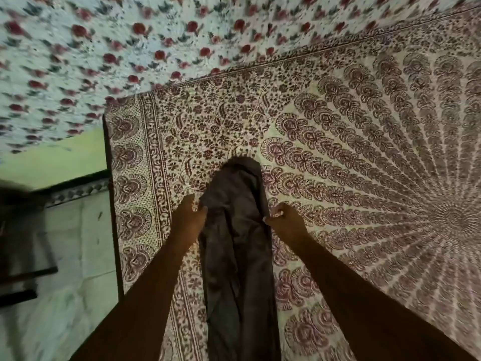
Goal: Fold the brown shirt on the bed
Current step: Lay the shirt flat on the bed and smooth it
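At the far left of the frame a pale floor (65,243) and a dark, blurred piece of furniture (18,230) are seen, with a rose-printed cloth (104,48) filling the upper left. Just right of the bed's left edge, the left hand (191,213) is closed round the left border of the brown shirt (236,243), fingers curled over the fabric. The shirt is laid in the lower centre as a long narrow band on the patterned bed (364,178), running from the bottom edge up past both hands; it is probably held this way so the band can be kept straight and taut for a cross fold. The shirt's right border is pinched by the right hand (285,217), level with the left. The garment is thus kept between the two hands, touching both.
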Demonstrator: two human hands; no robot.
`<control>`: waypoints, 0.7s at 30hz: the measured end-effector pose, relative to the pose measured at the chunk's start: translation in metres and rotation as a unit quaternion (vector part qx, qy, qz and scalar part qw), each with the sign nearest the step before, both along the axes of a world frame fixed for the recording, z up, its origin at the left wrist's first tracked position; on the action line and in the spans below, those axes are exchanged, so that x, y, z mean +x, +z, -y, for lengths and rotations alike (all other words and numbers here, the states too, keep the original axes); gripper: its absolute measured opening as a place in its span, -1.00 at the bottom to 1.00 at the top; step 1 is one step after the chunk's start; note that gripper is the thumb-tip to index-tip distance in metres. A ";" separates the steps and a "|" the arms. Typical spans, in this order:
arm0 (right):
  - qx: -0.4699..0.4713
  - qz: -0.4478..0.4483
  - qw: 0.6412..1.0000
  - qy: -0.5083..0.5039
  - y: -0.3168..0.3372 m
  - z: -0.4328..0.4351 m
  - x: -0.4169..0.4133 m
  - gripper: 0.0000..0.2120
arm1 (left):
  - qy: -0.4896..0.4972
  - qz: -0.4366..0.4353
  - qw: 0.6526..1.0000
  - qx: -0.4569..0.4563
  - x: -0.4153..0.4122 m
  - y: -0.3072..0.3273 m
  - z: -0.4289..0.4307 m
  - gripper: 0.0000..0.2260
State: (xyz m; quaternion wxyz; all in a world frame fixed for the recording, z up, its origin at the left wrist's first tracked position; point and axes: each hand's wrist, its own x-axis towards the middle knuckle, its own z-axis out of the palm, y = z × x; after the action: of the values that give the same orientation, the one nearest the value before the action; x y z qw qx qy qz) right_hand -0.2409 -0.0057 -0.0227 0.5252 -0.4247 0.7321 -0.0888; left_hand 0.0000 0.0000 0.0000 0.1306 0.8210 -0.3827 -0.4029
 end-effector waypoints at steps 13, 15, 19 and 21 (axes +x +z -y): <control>0.044 0.151 0.984 -0.078 -0.006 0.003 0.019 -0.75 | 0.059 -0.203 0.972 0.101 -0.007 -0.019 0.010 -0.92; 0.023 0.201 0.976 -0.078 0.026 -0.016 0.015 -0.68 | 0.088 -0.248 0.960 0.098 -0.012 -0.001 -0.006 -0.82; -0.039 0.234 0.970 -0.053 0.084 -0.061 0.003 -0.71 | 0.072 -0.347 0.929 0.109 -0.017 0.048 -0.045 -0.73; -0.078 0.240 0.967 -0.034 0.118 -0.085 -0.007 -0.76 | 0.054 -0.380 0.920 0.086 -0.020 0.081 -0.070 -0.70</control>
State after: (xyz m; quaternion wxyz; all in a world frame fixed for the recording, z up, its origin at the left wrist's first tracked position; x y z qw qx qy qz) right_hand -0.2476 0.0796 0.0950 0.6476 -0.4056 0.5892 -0.2626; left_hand -0.0199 0.0705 0.0812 0.2165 0.6340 -0.2232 -0.7081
